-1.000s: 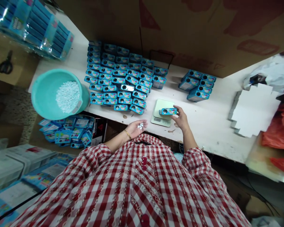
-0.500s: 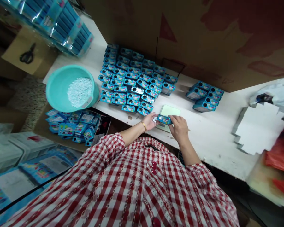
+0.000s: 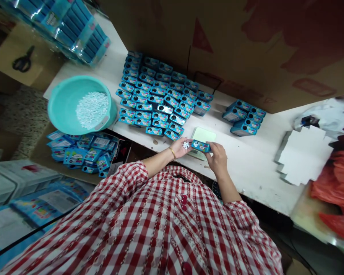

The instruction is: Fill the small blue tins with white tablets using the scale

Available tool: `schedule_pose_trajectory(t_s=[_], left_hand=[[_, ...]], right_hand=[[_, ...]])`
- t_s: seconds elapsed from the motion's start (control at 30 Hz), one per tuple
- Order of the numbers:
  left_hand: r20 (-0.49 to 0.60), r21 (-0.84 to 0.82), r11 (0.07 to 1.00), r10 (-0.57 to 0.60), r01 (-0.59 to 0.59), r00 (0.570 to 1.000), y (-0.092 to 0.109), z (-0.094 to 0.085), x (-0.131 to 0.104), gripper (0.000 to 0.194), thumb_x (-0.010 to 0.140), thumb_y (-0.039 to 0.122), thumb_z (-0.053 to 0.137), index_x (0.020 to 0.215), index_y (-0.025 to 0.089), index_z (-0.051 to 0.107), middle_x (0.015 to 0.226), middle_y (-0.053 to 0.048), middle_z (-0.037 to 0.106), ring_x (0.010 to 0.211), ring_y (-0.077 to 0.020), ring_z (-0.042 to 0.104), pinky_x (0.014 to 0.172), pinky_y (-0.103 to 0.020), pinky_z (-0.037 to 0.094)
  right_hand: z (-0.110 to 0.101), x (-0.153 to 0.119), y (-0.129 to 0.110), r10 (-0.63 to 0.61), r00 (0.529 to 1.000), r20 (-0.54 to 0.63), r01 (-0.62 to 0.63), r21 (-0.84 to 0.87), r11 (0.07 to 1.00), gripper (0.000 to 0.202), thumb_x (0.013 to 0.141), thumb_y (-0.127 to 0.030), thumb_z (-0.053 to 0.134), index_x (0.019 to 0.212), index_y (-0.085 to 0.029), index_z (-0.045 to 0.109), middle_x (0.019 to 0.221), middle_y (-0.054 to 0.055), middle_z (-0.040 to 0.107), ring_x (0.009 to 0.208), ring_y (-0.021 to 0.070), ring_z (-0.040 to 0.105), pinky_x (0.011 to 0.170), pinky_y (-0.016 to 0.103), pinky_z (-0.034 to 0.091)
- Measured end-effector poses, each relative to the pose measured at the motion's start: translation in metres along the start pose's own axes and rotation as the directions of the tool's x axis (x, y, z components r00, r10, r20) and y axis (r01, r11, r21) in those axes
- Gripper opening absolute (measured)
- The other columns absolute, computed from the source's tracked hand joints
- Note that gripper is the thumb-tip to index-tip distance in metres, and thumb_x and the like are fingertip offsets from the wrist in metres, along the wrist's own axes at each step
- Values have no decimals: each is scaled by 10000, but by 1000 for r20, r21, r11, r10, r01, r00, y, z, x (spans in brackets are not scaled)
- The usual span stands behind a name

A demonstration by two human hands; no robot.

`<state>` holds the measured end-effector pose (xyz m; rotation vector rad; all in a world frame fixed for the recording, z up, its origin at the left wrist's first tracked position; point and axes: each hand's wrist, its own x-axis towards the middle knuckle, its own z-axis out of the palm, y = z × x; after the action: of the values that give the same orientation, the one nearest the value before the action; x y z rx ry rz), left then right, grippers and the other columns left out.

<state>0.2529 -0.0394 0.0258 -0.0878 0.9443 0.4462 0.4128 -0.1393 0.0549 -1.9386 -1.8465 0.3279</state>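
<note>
Several small white pieces [image 3: 186,145] lie in the palm of my left hand [image 3: 180,148], which is cupped around them near the table's front edge. A blue box [image 3: 200,146] with a round hole in its top is gripped in the fingers of my right hand [image 3: 218,156]; white shows at the hole. The box's left end is close beside my left fingertips. Partly covered by the hands and the box, a pale green scale [image 3: 204,134] sits just behind them.
Rows of blue boxes [image 3: 157,99] fill the table's middle left, and a smaller group [image 3: 243,118] stands right. A teal basin [image 3: 63,103] holds white pieces at left. A large carton [image 3: 232,49] walls the back. White cardboard [image 3: 304,152] lies at right.
The blue box has shifted slightly away from my left palm, whose white pieces now show more fully. The whole view has moved a little, and the surroundings sit further left.
</note>
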Motion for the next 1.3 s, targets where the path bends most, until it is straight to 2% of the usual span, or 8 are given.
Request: schedule_pose_trajectory(t_s=[0.1, 0.2, 0.37, 0.5, 0.63, 0.73, 0.9, 1.3], left_hand=[[18, -12, 1000, -1, 1, 1000, 2, -2, 0, 280, 878, 157, 390, 752, 56, 619, 601, -86, 614, 563, -124, 582, 571, -236, 491], [-24, 18, 1000, -7, 7, 1000, 6, -8, -4, 253, 870, 164, 407, 809, 59, 628, 633, -96, 629, 590, -131, 600, 561, -232, 493], [-76, 90, 996, 3, 4, 997, 13, -21, -23, 205, 846, 128, 430, 839, 65, 625, 685, -102, 644, 656, -139, 623, 617, -235, 501], [-57, 146, 989, -9, 18, 998, 11, -32, -38, 204, 823, 73, 421, 828, 58, 625, 741, -115, 660, 701, -144, 636, 684, -247, 502], [0, 181, 981, -69, 68, 998, 1, -41, -44, 230, 774, 24, 426, 871, 43, 633, 843, -139, 672, 773, -172, 646, 750, -286, 495], [72, 213, 973, -110, 93, 991, -8, -45, -44, 239, 730, 2, 457, 871, 53, 644, 851, -131, 674, 778, -162, 637, 784, -289, 481], [119, 285, 953, -140, 101, 983, -17, -52, -47, 300, 647, -48, 448, 821, 79, 657, 771, -75, 659, 733, -132, 607, 775, -269, 465], [114, 353, 929, -164, 114, 980, -16, -59, -54, 239, 573, -55, 461, 676, 82, 629, 661, -44, 606, 647, -117, 566, 712, -255, 453]], right_hand=[[17, -1, 19, 121, 991, -49, -102, 283, 954, 297, 804, -304, 518, 1083, -204, 545, 1014, 69, 603, 941, 209, 543, 836, 356, 443], [40, 1, 35, 303, 951, -61, -220, 553, 803, 335, 759, -386, 570, 1033, -196, 535, 968, 51, 602, 894, 193, 572, 802, 345, 470], [70, 5, 57, 420, 907, -26, -283, 701, 655, 439, 693, -495, 616, 990, -186, 523, 963, 49, 598, 885, 188, 584, 793, 347, 490], [52, -9, 55, 304, 948, -97, -201, 559, 805, 541, 733, -475, 600, 1168, -184, 463, 1183, 108, 537, 1057, 222, 532, 902, 411, 447], [21, -27, 12, 72, 976, -203, -26, 220, 975, 436, 797, -311, 575, 1206, -195, 475, 1202, 120, 524, 1155, 248, 453, 987, 467, 367], [23, -29, -36, -103, 995, 5, 101, 159, 982, 292, 854, -201, 471, 1138, -192, 539, 1083, 115, 573, 1031, 222, 512, 901, 399, 443], [51, -22, -75, -128, 898, 422, 119, 48, 992, 264, 850, -106, 424, 1071, -119, 569, 997, 131, 580, 913, 219, 521, 808, 351, 474], [60, -23, -80, -124, 857, 501, 146, -4, 989, 192, 868, -126, 411, 995, -152, 552, 944, 93, 568, 895, 197, 531, 669, 282, 465]])
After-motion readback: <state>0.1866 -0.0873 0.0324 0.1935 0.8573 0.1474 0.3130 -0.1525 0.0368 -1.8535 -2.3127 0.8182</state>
